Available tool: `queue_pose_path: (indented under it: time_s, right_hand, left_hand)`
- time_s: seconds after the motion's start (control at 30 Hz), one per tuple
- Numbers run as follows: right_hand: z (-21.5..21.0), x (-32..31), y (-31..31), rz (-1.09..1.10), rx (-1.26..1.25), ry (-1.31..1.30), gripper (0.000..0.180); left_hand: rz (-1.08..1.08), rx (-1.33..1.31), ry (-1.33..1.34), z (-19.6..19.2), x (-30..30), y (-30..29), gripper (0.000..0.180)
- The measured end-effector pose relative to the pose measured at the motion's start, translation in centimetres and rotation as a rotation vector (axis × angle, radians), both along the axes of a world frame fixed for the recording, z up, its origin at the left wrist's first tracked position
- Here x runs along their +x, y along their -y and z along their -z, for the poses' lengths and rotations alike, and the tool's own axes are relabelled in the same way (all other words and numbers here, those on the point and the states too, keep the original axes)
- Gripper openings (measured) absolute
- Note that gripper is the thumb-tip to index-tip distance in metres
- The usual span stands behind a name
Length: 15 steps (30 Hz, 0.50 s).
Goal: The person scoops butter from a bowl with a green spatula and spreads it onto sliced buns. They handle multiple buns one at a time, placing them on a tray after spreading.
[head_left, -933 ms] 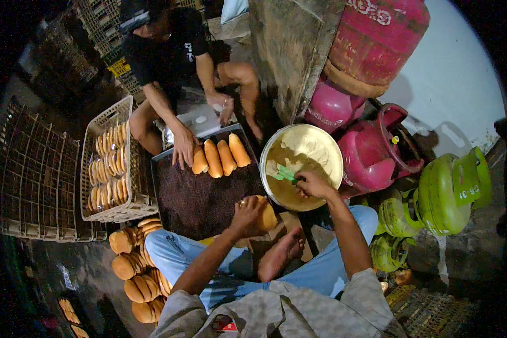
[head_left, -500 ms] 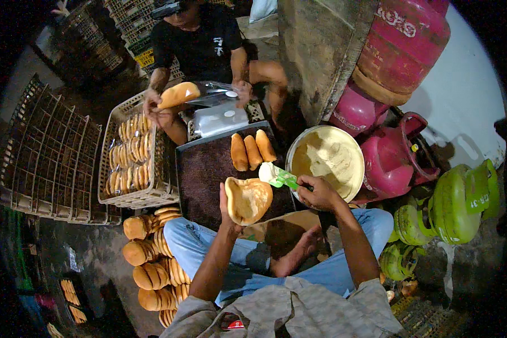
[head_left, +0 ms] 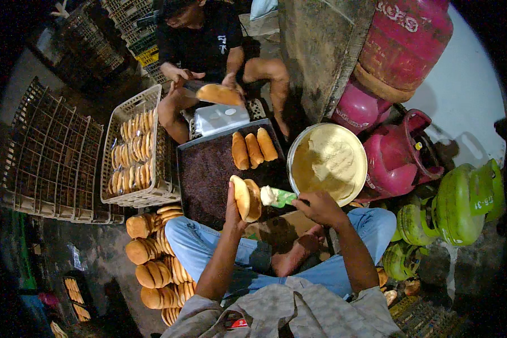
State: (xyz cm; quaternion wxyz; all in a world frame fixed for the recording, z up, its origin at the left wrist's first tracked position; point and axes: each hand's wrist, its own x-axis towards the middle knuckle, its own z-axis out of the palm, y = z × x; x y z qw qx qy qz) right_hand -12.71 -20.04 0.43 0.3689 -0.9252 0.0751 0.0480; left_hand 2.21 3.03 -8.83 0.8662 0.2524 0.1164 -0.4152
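Though dark, floor (head_left: 107, 253) around tray (head_left: 187, 145) and cylinders (head_left: 391, 160).

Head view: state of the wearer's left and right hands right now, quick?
Left hand: holding a split bun.
Right hand: closed on a green spatula with cream on its end.

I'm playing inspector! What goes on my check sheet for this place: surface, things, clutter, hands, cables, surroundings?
Surface: tray, dark crumbs inside, three rolls on top.
Things: split bun, green spatula with pale cream, round tub.
Clutter: stacked buns at lower left.
Hands: left hand holds the split bun; right hand holds the green spatula.
Cables: nothing seen.
Surroundings: pink cylinders, green cylinders, pale crate, co-worker holding another roll.
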Motion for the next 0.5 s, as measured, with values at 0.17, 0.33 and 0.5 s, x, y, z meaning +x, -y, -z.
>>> queue_pose_path:
  time_s: [0.17,0.33,0.5]
  right_hand:
    - [0.8,1.0,0.8,0.030,0.078,0.291,0.028]
    - [3.8,2.5,-0.6,-0.112,-0.256,0.490,0.024]
    - [4.7,1.9,-1.5,-0.256,-0.534,0.548,0.036]
  left_hand:
    - [0.048,0.056,0.024,-1.4,-1.4,-0.7,0.061]
    - [0.136,-0.011,0.120,-1.9,-1.4,-0.3,0.056]
    - [0.024,0.111,-0.082,-1.0,-0.2,-0.7,0.047]
